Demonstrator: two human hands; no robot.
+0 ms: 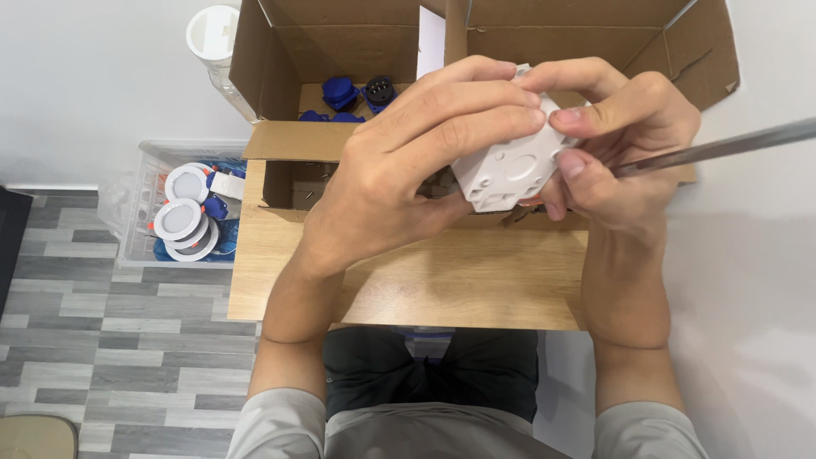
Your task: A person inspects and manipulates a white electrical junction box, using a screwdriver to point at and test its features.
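Item in hand: one white plastic box (508,170), squarish, with round knock-out marks on its face, held above the wooden table (442,289). I see my left hand (408,170) wrapped over the top and near side of it, fingers (476,106) curled narrow and pressed on the plastic, thumb under the lower corner. My right hand (625,149) closes on the far corner, fingertips pinching the box while the same grip pins a slim metal tool (722,146) whose shaft runs out past the knuckles to the right; its tip is hidden behind the fingers. Progress, as I judge it: the box is seated firmly in both hands and the tool is brought to it, but whether anything has been fastened or loosened I cannot tell. Beyond the fingertips: an open cardboard box (280,59) with blue fittings (342,92) inside, its flap edge just behind the left knuckles. Left of the left wrist, well apart: a clear bin (144,212) of round white lamps (177,219). Open room lies on the bare tabletop beneath the wrists; the tool shaft has free space to the right.
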